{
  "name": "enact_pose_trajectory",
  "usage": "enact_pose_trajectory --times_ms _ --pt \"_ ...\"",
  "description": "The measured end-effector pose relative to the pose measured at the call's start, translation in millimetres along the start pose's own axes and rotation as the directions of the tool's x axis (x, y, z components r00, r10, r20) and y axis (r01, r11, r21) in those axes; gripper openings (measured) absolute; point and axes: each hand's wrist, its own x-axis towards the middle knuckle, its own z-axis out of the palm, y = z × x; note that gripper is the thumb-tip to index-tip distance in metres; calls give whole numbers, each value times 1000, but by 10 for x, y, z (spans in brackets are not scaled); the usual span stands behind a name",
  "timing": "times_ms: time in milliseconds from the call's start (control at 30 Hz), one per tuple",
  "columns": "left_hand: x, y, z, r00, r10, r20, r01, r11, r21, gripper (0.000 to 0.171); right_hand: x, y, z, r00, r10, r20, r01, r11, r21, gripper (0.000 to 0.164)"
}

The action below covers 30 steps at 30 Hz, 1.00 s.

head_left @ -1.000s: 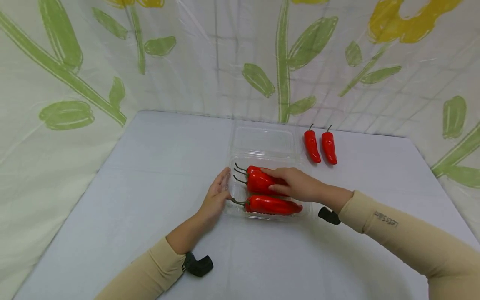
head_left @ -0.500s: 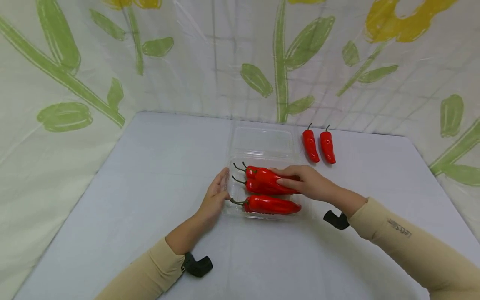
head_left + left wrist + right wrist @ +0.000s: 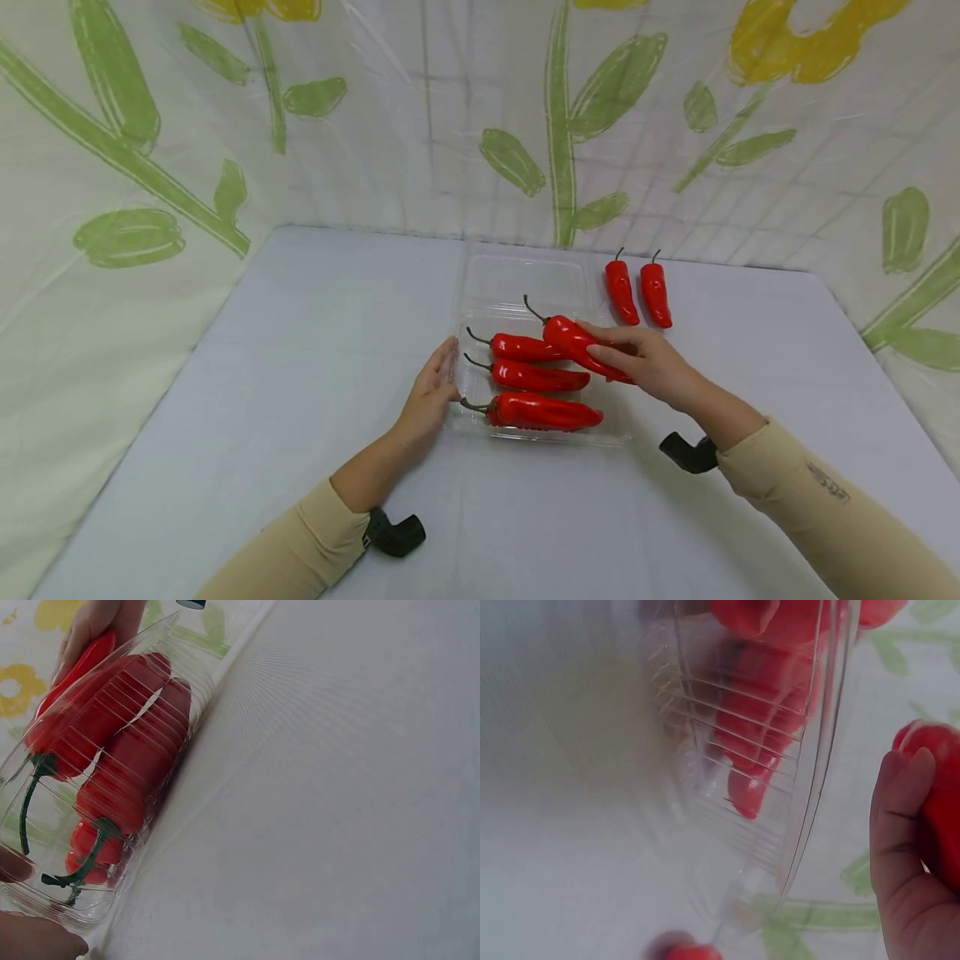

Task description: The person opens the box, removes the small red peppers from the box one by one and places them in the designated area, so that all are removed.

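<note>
My right hand [image 3: 652, 358] pinches a long red chili pepper [image 3: 566, 335] by its tapered half, with the dark stem pointing up and left. It hangs over the right part of a clear plastic clamshell box [image 3: 540, 436] and overlaps the rearmost pepper in the head view. Inside the box, red peppers lie crosswise with stems to the left: a rear one [image 3: 521, 347], a middle one [image 3: 540, 375] and a front one [image 3: 547, 411]. My left hand [image 3: 427, 396] rests against the box's left wall, fingers extended along it and thumb at the front corner.
The box's transparent lid [image 3: 528, 277] lies folded back towards the rear edge. Two more red peppers [image 3: 620, 292] sit side by side right of it, stems to the back. White cloth [image 3: 337, 308] covers the table; a flower-printed curtain [image 3: 375, 150] hangs behind.
My right hand has lifted the pepper off the others in the box and carried it to the right, which uncovers the middle and rear peppers. My left hand stays in place.
</note>
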Motion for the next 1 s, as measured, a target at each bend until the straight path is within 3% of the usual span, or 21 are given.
enact_pose_trajectory --times_ms 433,833,900,1000 --pt "-4 5 15 1000 -8 -3 8 1000 8 79 -165 124 -123 991 62 -116 -48 992 119 54" --pt "-4 10 9 1000 -15 -11 15 1000 19 78 -185 411 -254 964 159 -213 -110 968 224 57" --pt "-2 5 6 1000 -10 -7 10 1000 22 78 -184 449 -277 960 168 -224 -102 954 280 58" --pt "-2 6 6 1000 -5 -6 5 1000 22 79 -182 508 -324 953 187 -237 -64 893 446 61"
